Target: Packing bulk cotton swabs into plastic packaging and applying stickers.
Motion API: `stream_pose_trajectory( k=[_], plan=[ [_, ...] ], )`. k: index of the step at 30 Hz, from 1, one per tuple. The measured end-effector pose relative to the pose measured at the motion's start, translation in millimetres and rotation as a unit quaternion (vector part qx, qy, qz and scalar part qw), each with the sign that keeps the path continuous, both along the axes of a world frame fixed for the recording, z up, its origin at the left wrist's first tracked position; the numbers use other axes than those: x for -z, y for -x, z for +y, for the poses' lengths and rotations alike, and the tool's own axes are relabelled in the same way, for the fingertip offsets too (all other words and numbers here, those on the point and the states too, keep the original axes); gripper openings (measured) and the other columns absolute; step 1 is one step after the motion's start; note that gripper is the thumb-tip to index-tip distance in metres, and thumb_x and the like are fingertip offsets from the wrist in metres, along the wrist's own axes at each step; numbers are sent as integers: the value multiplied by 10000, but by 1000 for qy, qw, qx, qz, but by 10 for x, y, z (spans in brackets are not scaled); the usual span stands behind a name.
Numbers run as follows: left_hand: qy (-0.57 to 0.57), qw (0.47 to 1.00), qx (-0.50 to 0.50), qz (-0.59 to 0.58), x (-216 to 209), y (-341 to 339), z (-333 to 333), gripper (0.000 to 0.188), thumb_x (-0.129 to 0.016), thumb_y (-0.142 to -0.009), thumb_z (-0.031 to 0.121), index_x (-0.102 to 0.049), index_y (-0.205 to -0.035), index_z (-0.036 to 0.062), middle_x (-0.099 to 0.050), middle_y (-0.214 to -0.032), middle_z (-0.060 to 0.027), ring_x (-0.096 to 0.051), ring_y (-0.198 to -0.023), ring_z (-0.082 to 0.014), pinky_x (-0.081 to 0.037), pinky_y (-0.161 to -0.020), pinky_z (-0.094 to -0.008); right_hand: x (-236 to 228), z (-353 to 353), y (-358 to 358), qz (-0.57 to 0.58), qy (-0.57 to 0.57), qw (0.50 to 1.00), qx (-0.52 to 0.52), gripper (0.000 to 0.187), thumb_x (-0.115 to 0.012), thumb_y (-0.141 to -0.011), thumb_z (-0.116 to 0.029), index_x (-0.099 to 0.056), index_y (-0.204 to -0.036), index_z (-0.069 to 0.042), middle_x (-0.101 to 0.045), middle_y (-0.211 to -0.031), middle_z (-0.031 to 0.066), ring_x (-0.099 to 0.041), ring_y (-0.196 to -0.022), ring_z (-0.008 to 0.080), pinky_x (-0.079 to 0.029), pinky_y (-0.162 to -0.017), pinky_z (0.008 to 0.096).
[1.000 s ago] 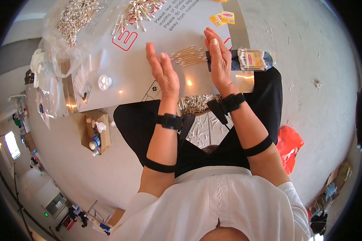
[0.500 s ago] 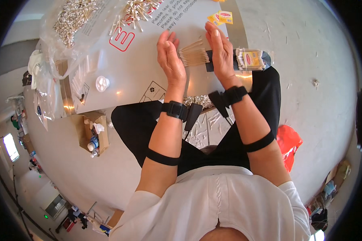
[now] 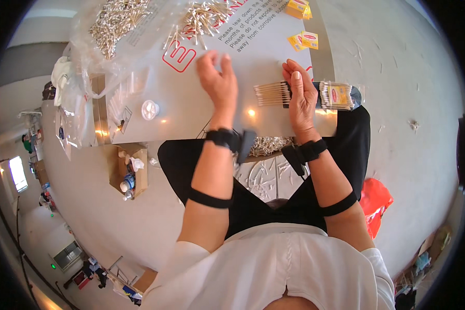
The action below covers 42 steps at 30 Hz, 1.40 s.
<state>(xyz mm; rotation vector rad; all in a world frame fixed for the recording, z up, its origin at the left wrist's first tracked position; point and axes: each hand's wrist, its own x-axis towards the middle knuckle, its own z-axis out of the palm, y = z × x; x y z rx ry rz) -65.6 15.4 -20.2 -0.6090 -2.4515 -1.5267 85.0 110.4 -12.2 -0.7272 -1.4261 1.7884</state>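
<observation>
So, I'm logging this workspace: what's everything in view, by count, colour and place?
table: 1, grey, front
clear bag: 1, transparent, far left
loose swabs: heaps, white, far side and near edge
swab row: 1, pale, table's right
swab pack: 1, white and yellow, right of row
small cards: several, yellow, far right
round container: 1, white, left
carton: 1, brown, left floor
floor bag: 1, red, right
background clutter: uncountable, mixed, edges
wrist straps: 2, black, wrists
left hand: 1, bare, left of row
right hand: 1, bare, between row and pack
</observation>
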Motion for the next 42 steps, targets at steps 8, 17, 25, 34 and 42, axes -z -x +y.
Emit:
stream_pose_trajectory(
  k=[8,17,25,34,42],
  plan=[
    [383,914,-110,77,-160,970,24,268,-681,-797,235,-650,-974,38,-618,-1023,-142,-533,-1103,-359,-437,-899,-487,85,5,41,-25,-84,996,-11,359,-465,-1043,-234,-569,-1247,43,-576,-1271,122,-565,-1173,198,-445,-1048,332],
    [265,949,78,153,-1,349,-287,145,-665,-752,49,-633,-881,107,-596,-890,-86,-550,-930,-317,-427,-812,-467,48,21,21,-24,-51,998,-10,375,-470,-1042,-241,-560,-1257,54,-596,-1230,132,-573,-1160,198,-456,-1034,326],
    [184,948,209,153,-141,-88,68,259,-734,-680,29,-651,-908,118,-584,-965,-30,-534,-968,-273,-424,-864,-411,15,56,41,71,101,992,15,400,-467,-1041,-241,-543,-1246,94,-588,-1237,156,-585,-1154,228,-460,-1042,336],
    [236,942,209,115,-149,144,219,148,-726,-737,67,-619,-834,99,-613,-873,-42,-545,-918,-294,-427,-810,-451,40,61,38,106,137,984,34,393,-497,-1030,-257,-569,-1229,74,-631,-1151,136,-603,-1098,187,-477,-997,304],
    [238,924,277,112,-221,-135,276,98,-679,-775,48,-622,-853,63,-623,-872,-72,-549,-901,-325,-450,-782,-447,53,84,9,105,145,983,42,373,-497,-1030,-249,-578,-1230,56,-632,-1151,126,-597,-1100,176,-482,-992,312]
  ],
)
